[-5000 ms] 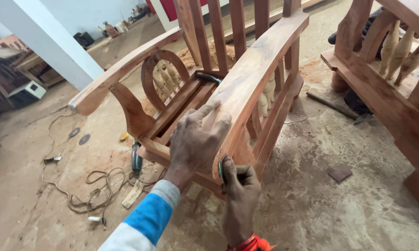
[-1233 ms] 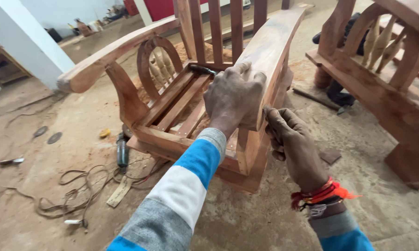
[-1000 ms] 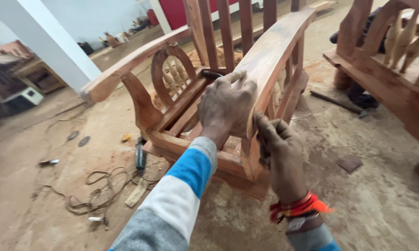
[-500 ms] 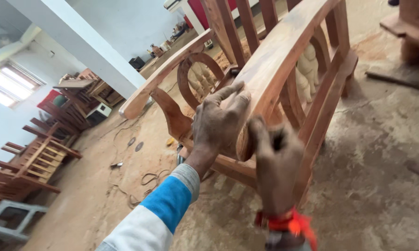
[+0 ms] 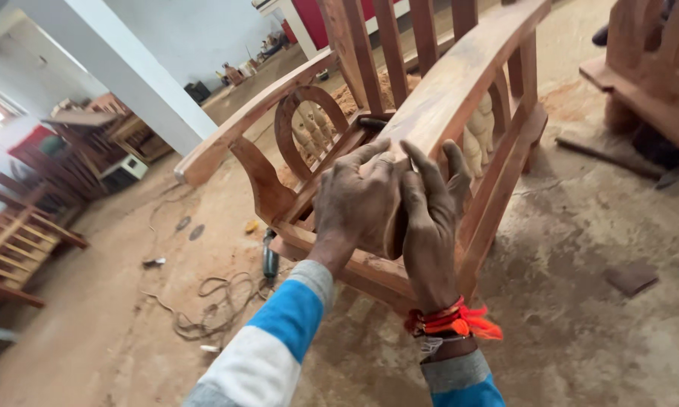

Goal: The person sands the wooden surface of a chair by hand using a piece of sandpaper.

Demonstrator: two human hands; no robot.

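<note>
Two hands (image 5: 392, 207) on one armrest (image 5: 460, 83)

No packages, labels, signs or screens anywhere in view.

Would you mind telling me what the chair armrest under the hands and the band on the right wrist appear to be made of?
Armrest: bare, unfinished wood, with visible grain, a matt surface and sawdust nearby. Wrist band: probably thread or cloth, orange-red with frayed loose ends. Both the left hand and right hand rest on the armrest's front end.
</note>
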